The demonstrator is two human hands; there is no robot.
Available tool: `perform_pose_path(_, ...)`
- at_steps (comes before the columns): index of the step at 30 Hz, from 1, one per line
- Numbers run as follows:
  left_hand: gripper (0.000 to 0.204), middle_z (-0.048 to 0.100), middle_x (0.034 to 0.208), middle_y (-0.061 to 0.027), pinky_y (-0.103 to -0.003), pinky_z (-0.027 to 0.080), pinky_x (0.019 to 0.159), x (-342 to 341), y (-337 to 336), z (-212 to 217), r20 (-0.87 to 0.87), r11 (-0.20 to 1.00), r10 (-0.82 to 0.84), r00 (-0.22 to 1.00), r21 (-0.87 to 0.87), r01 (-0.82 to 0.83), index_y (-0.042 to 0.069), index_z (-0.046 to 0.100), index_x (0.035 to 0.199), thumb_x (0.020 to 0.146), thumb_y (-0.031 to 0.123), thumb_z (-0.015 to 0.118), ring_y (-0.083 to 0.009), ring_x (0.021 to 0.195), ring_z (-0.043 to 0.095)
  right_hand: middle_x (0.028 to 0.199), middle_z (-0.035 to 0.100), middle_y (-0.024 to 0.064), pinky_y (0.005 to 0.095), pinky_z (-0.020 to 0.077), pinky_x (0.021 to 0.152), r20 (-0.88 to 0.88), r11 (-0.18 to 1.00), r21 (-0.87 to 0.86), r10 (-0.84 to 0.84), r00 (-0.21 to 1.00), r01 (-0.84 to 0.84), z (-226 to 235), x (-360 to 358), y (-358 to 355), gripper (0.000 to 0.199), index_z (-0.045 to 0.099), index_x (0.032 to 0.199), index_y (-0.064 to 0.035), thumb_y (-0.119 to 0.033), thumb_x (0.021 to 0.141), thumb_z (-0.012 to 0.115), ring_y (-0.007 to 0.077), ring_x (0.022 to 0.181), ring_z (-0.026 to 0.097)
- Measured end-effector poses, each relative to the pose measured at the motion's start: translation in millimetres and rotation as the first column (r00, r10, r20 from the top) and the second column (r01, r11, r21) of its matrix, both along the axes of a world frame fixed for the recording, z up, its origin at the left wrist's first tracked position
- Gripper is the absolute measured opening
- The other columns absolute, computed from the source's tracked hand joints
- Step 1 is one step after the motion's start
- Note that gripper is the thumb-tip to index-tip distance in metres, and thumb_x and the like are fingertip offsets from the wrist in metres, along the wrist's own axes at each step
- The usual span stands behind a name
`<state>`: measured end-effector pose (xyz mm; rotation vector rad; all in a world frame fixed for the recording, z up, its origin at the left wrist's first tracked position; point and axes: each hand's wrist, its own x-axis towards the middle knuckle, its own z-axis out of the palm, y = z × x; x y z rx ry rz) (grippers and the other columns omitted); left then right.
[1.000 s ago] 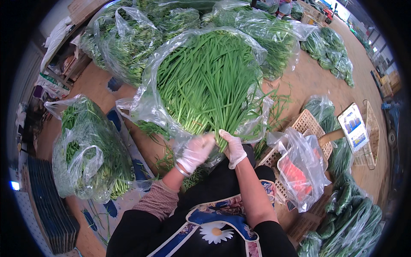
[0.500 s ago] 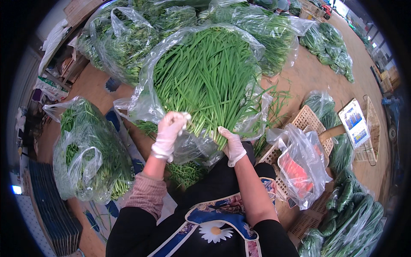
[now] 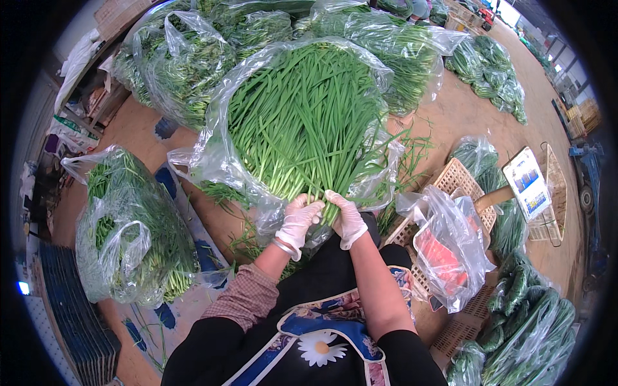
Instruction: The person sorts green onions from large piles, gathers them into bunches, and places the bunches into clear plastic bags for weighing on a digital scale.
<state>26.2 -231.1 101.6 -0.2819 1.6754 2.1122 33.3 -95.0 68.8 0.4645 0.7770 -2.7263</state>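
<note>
A large heap of garlic chives lies in an open clear plastic bag before me, with the pale stem ends toward me. My right hand, in a thin white glove, is closed round a small bundle of stems at the heap's near edge. Close beside it, my left hand, gloved too, has its fingers curled on stem ends at the same edge. Its fingertips are partly hidden among the stems.
A filled bag of greens stands at left, near a stack of dark panels. More bagged greens lie behind. At right are a tan plastic crate, plastic bags with something red, and a sign.
My left hand has moved right and slightly down, from above the left stems to beside my right hand, where it now grips stems. The right hand keeps its bundle.
</note>
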Motion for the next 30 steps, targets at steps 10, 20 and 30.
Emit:
perform_pose_path(10, 0.006, 0.063, 0.071, -0.0054, -0.018, 0.039, 0.043, 24.1, -67.0, -32.6, 0.098, 0.96, -0.22, 0.97, -0.156, 0.234, 0.003, 0.06, 0.083, 0.083, 0.008, 0.064, -0.0065, 0.051, 0.053, 0.1, 0.064, 0.0097, 0.0326, 0.0504, 0.08, 0.019, 0.997, 0.041, -0.066, 0.998, 0.065, -0.4, -0.8, -5.1, 0.023, 0.06, 0.101, -0.0005, -0.014, 0.083, 0.063, 0.02, 0.087, 0.062)
perform_pose_path(20, 0.034, 0.061, 0.079, -0.001, -0.017, 0.039, 0.052, 9.2, -9.1, -25.7, -0.005, 0.977, -0.11, 0.994, 0.184, 0.109, 0.007, 0.051, 0.121, 0.087, 0.004, 0.055, -0.0054, 0.059, 0.053, 0.083, 0.063, 0.0078, 0.0323, 0.0501, 0.061, -0.034, 0.999, -0.042, -0.001, 0.999, 0.0, 0.7, 0.6, -0.3, 0.025, 0.06, 0.095, -0.0007, -0.02, 0.081, 0.065, 0.0198, 0.068, 0.061)
perform_pose_path(30, 0.009, 0.055, 0.066, 0.0017, -0.021, 0.038, 0.05, 11.7, -13.9, -26.8, -0.139, 0.989, -0.108, 0.984, -0.118, 0.092, 0.006, 0.053, 0.075, 0.08, 0.007, 0.061, -0.0052, 0.056, 0.048, 0.097, 0.065, 0.0122, 0.0348, 0.0519, 0.077, 0.031, 0.997, -0.03, -0.075, 0.997, 0.076, -7.2, -2.6, -0.6, 0.019, 0.062, 0.096, -0.0023, -0.015, 0.081, 0.064, 0.0208, 0.082, 0.063)
